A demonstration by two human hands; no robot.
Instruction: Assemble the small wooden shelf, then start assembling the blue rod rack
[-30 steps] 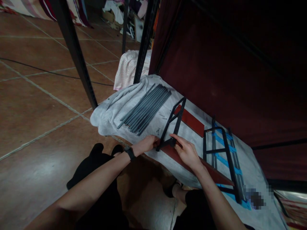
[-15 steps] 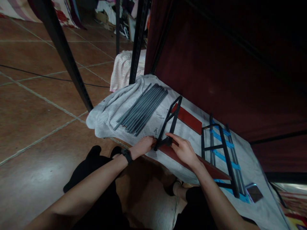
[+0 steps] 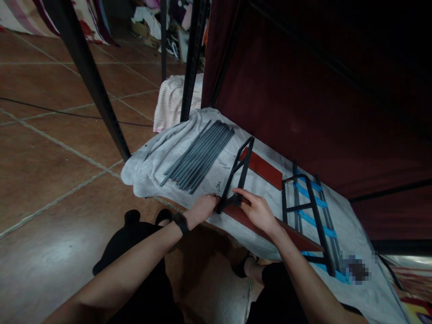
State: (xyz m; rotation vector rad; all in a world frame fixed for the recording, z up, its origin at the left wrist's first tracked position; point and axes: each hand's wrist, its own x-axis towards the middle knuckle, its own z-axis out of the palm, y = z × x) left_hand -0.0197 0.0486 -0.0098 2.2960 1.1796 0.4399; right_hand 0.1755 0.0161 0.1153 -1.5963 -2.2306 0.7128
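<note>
A black metal side frame [image 3: 242, 177] stands tilted at one end of a long reddish-brown board [image 3: 303, 242]. My right hand [image 3: 259, 215] is closed around the frame's lower bar where it meets the board, index finger stretched along it. At the frame's near corner, my left hand [image 3: 203, 209] has its fingers pinched together; whatever is between them is hidden. The board's other end reaches a second black metal frame [image 3: 317, 216]. Small screws [image 3: 218, 186] lie on the cloth just beyond my left hand.
On the grey blanket [image 3: 151, 173] lie a row of grey metal tubes [image 3: 200, 155], a second red board [image 3: 265, 168] and black bars with blue strips [image 3: 310, 195]. A blurred dark object [image 3: 358, 270] rests at right. A black post [image 3: 91, 85] rises at left, and a dark red panel [image 3: 286, 99] stands behind.
My view has shifted slightly. Both hands stay at the same frame corner, with only a slight turn of the left wrist. Boards and frames look unmoved.
</note>
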